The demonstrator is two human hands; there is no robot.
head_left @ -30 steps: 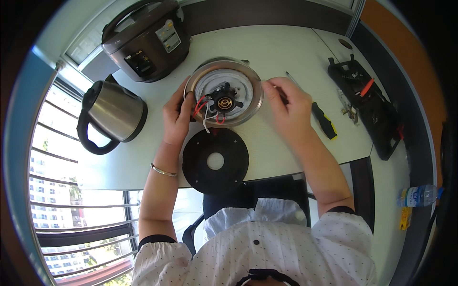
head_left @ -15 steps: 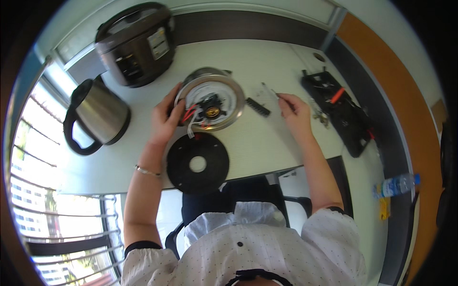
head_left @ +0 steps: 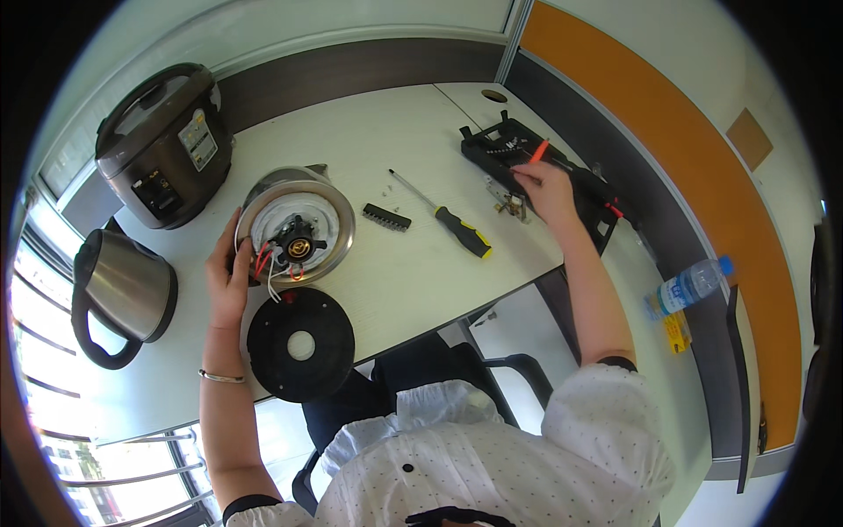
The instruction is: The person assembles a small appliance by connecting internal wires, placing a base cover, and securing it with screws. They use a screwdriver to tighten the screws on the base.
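Observation:
My left hand [head_left: 230, 272] grips the side of a round steel appliance body [head_left: 349, 230], which looks like an upturned electric kettle. Its open underside shows a black control part [head_left: 299, 249] with a brass-coloured centre and red and white wires. Touching its near side is a black disc cover [head_left: 320, 364] with a central hole. My right hand [head_left: 551, 191] reaches over a black tool case [head_left: 489, 156], fingers pinched beside an orange-handled tool [head_left: 540, 150]; what they hold, if anything, is hidden. A black-and-yellow screwdriver [head_left: 463, 232] lies on the table, left of that hand.
Between kettle and screwdriver are a black bit holder [head_left: 386, 218] and tiny loose screws. Small metal parts [head_left: 509, 204] lie beside the case. A rice cooker [head_left: 167, 149] and steel kettle [head_left: 132, 285] stand left. A water bottle [head_left: 689, 285] lies right, by a yellow packet [head_left: 676, 332].
My right hand has let go of the screwdriver, now lying on the table, and moved right to the tool case. My left hand stays on the kettle. The view has swung rightward.

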